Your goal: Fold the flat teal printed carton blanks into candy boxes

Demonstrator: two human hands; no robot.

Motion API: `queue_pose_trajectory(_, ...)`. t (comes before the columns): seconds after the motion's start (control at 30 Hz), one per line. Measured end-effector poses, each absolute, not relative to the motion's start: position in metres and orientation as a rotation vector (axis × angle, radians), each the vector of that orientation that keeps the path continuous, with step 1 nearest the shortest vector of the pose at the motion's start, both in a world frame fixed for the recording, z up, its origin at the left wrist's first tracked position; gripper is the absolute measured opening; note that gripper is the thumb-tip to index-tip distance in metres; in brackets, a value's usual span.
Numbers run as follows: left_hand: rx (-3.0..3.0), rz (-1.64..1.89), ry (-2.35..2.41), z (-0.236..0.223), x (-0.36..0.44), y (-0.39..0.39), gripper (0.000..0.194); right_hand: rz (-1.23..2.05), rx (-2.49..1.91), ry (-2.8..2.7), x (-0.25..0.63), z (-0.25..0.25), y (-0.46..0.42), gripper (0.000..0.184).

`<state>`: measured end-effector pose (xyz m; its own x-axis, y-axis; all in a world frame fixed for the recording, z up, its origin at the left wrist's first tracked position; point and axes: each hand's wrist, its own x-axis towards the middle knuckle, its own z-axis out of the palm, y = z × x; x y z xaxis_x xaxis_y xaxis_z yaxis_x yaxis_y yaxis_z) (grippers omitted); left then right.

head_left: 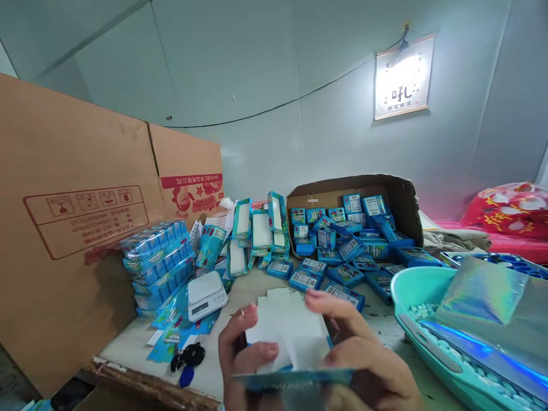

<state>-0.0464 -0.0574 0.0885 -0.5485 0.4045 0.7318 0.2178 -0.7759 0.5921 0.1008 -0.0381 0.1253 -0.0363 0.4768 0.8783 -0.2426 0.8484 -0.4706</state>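
Observation:
Between my two hands is a partly folded cardboard box [282,319], white inside with blue showing at its edges. My left hand [242,357] grips its left side, thumb over the white inner face. On the right side, my right hand [363,354] has its fingers bent around the card, index finger along the far flap. A blue edge of the card lies closest to me, blurred. Just beyond the hands lie small blue printed boxes [305,279]. Left of them sits a white digital scale [207,294] on flat blue printed sheets.
Wrapped blue packs [158,262] are stacked by a big brown carton [77,228]. Open blue trays [261,228] are piled behind. A tipped carton [406,205] spills blue boxes. At right stands a turquoise basin [402,285] of pale pellets with a silvery pouch [483,288].

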Motion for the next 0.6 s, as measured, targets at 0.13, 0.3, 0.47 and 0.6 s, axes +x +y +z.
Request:
queue_pose_trajectory(0.13,1.142,2.383,1.052,0.099,-0.031,-0.073,0.055,0.487,-0.414,-1.389,0.091,0.112,-0.046,0.011)
queue_pose_trajectory(0.3,1.038,2.321,1.140,0.112,-0.024,-0.082,0.054,0.571,-0.400,-1.362,0.085,0.112,-0.056,0.027)
queue_pose_trajectory(0.47,1.047,2.235,1.132,0.106,-0.036,-0.071,0.062,0.895,-0.578,-1.296,0.078,0.109,-0.057,0.041)
queue_pose_trajectory(0.6,1.131,2.013,1.341,0.084,-0.053,-0.065,0.076,1.298,-0.594,-1.262,0.074,0.096,-0.056,0.045)
